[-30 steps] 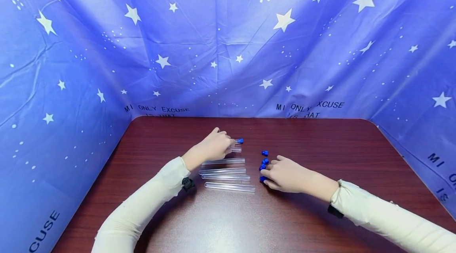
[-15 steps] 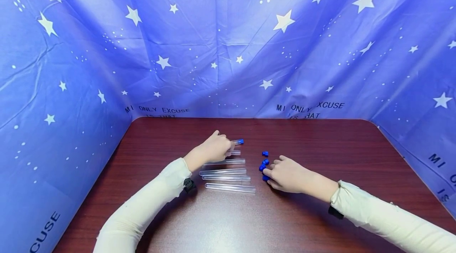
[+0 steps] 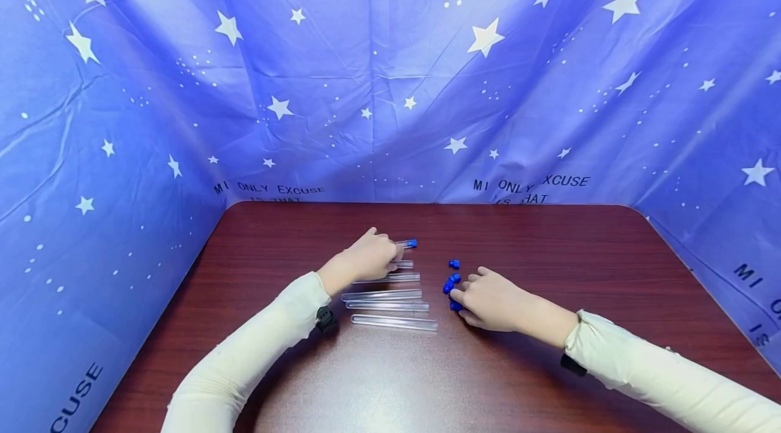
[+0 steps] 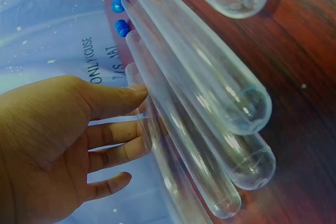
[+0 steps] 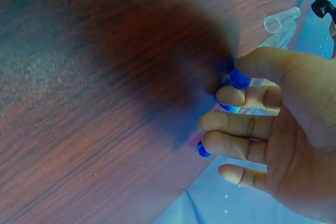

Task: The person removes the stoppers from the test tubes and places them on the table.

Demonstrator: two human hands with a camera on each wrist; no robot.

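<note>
My left hand (image 3: 369, 253) pinches a clear test tube (image 3: 405, 264) lying near the back of the row. In the left wrist view its thumb and fingers stand on either side of this tube (image 4: 172, 184), though the index finger is partly hidden. Just beyond lies a test tube with a blue cap (image 3: 412, 243). My right hand (image 3: 497, 301) holds a small blue cap (image 5: 239, 78) between thumb and index finger, close to the table. Several more blue caps (image 3: 451, 282) lie beside its fingertips.
Several uncapped test tubes (image 3: 393, 322) lie side by side between the hands, mouths toward the right. One loose blue cap (image 3: 454, 263) sits farther back. The dark red wooden table (image 3: 549, 236) ends at a blue star-print curtain (image 3: 390, 80).
My left hand has moved slightly toward me, and its test tube has shifted nearer the row. The blue cap in my right hand has moved a little to the right.
</note>
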